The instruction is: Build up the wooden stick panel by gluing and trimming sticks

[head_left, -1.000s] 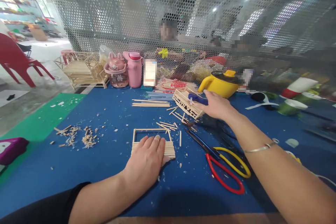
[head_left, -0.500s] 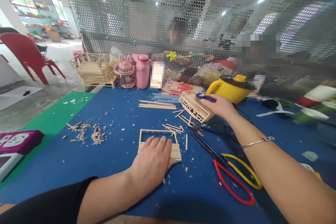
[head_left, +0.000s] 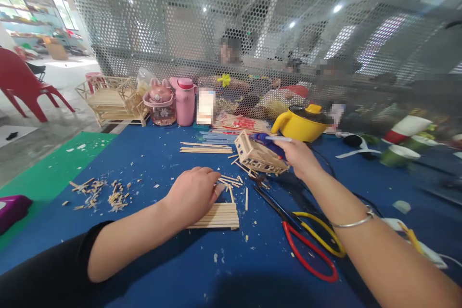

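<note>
My left hand (head_left: 197, 192) hovers over the back left of a flat panel of wooden sticks (head_left: 220, 215), its fingers curled together. The fingertips are partly hidden, so I cannot make out what is between them. Just past them lie loose short sticks (head_left: 231, 181). My right hand (head_left: 298, 154) is closed around a blue glue gun (head_left: 263, 137) with a pale glue stick showing at its back. The gun is at the top of a small wooden stick model (head_left: 256, 156), which stands tilted on the table. Large scissors (head_left: 288, 219) with one red and one yellow handle lie between my arms.
A blue table mat (head_left: 151, 250) carries stick scraps (head_left: 117, 195) at left. Behind stand a larger stick model (head_left: 113, 101), a pink bottle (head_left: 185, 103), a phone (head_left: 205, 106) and a yellow pot (head_left: 301, 125). Perforated metal (head_left: 162, 29) closes the back; people sit beyond.
My left hand has lifted off the panel and moved toward the loose sticks, fingers now curled. My right hand has raised and turned the glue gun at the small model. The whole view has shifted slightly.
</note>
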`<action>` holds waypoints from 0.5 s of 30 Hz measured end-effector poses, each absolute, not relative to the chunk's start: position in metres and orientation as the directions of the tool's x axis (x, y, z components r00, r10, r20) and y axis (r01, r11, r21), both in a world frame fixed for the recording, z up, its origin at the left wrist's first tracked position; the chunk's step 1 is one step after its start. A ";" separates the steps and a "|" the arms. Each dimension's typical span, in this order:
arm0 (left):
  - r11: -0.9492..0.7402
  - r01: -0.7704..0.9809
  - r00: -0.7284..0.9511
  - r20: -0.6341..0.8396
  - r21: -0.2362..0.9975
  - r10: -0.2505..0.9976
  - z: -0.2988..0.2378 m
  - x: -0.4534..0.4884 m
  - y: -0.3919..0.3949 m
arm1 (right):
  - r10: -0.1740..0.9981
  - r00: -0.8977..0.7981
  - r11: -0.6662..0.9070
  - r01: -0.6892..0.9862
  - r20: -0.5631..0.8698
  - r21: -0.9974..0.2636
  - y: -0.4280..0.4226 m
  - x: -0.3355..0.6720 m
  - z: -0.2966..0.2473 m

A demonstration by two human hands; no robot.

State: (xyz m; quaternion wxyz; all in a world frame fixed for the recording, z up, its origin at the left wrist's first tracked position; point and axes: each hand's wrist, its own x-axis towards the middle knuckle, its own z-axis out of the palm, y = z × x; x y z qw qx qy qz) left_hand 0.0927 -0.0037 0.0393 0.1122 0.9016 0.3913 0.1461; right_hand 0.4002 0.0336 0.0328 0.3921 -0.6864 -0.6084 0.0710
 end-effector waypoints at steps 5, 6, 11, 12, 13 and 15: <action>-0.615 0.671 0.616 0.149 0.415 0.773 0.044 0.123 0.033 | 0.928 0.323 -0.045 0.597 0.189 -0.801 0.037 0.385 0.033; -0.603 0.665 0.621 0.124 0.440 0.774 0.042 0.132 0.040 | 0.931 0.333 -0.067 0.561 0.151 -0.825 0.036 0.383 0.035; -0.561 0.663 0.619 0.058 0.496 0.784 0.036 0.177 0.060 | 0.932 0.361 -0.129 0.400 0.027 -0.907 0.027 0.384 0.039; -0.549 0.673 0.605 0.059 0.495 0.794 0.035 0.183 0.062 | 0.926 0.378 -0.135 0.368 0.016 -0.920 0.026 0.384 0.038; -0.539 0.683 0.589 0.065 0.493 0.806 0.034 0.187 0.064 | 0.918 0.397 -0.139 0.334 0.005 -0.932 0.024 0.385 0.036; -0.527 0.696 0.564 0.082 0.488 0.822 0.033 0.191 0.068 | 0.902 0.431 -0.140 0.259 -0.015 -0.956 0.022 0.386 0.033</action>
